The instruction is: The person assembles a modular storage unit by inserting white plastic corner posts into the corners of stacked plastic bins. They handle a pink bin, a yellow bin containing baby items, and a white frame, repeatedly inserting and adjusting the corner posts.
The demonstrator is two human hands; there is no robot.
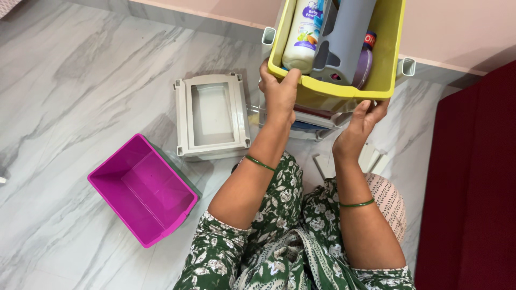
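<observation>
Yellow bin (328, 92), loaded with a white bottle (302, 33) and grey holder (344, 37), held level above the grey rack: left hand (278, 94) clasps its front rim, right hand (361, 122) cups underneath, sharing the weight; empty pink bin (142, 189) on floor.

Open marble floor (70, 80) stretches toward the far-left corner. A purple bin (142, 190) and grey frame (212, 115) block the middle; a maroon panel (473, 182) walls off the floor's right edge.
</observation>
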